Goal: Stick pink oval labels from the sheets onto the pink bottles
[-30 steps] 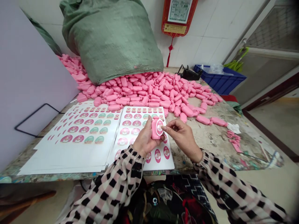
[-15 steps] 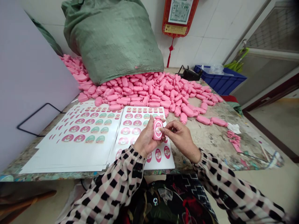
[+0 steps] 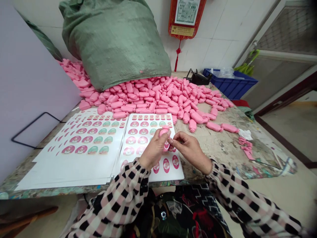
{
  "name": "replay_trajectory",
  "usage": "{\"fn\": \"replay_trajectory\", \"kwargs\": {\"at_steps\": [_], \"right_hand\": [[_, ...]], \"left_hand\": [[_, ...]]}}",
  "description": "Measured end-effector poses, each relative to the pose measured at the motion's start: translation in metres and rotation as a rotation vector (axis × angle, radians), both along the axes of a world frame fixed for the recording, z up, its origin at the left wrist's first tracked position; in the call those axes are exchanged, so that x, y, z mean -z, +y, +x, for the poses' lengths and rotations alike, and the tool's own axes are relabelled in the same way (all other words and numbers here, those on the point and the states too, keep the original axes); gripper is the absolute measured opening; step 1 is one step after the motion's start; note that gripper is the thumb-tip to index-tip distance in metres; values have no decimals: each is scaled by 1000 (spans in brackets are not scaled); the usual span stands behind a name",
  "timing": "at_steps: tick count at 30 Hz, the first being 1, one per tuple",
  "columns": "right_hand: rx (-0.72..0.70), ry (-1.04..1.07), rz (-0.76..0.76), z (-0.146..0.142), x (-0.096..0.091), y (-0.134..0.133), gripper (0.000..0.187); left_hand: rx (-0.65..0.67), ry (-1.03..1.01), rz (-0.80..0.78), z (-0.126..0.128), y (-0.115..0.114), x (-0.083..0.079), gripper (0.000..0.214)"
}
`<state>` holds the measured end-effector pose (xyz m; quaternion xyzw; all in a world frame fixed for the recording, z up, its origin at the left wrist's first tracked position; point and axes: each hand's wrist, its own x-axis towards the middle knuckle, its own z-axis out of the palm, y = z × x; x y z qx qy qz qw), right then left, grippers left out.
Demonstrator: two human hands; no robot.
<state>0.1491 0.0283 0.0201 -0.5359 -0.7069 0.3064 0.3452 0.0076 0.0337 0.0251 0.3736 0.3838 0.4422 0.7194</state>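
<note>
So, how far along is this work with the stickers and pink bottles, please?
Little looks done: I see no finished bottle set aside. In hand: the left hand holds a pink plastic bottle, the right hand touching it. Remaining: a large pile of pink bottles spilling from a green woven sack, and stacked sticker sheets with most rows full.

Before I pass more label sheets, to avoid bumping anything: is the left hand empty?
No, the left hand holds a pink plastic bottle above a label sheet.

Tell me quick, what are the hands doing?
Left hand: closed, holding a pink plastic bottle.
Right hand: pinched shut at the bottle.
</note>
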Motion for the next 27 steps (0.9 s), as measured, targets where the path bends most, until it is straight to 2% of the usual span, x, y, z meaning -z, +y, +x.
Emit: {"fn": "replay_trajectory", "kwargs": {"at_steps": [3,5,9,12,15,17,19,20,22,25,27], "right_hand": [[-50,-196,11,2,-2,-6,29],[-31,-314,24,8,-2,-6,30],[128,-388,-17,38,6,16,36],[289,-505,-8,66,13,43,39],[399,-700,42,82,22,63,42],[419,-816,45,83,29,70,45],[417,-904,35,80,35,73,45],[413,-935,30,78,37,74,44],[403,-980,4,74,40,76,41],[389,-1000,-51,71,41,78,37],[394,-984,-72,71,40,79,36]], "left_hand": [[-13,136,80,-5,-3,7,33],[-40,164,109,-15,-6,7,31],[-225,202,113,-50,-18,-12,30],[-316,257,54,-78,-41,-27,32],[-467,390,-113,-111,-74,-21,41],[-571,500,-231,-138,-100,-5,51],[-571,583,-323,-166,-128,18,57],[-536,619,-363,-180,-142,32,60],[-365,711,-448,-203,-172,61,67],[-191,995,-510,-226,-210,106,73],[-70,1219,-507,-239,-228,133,71]]}}
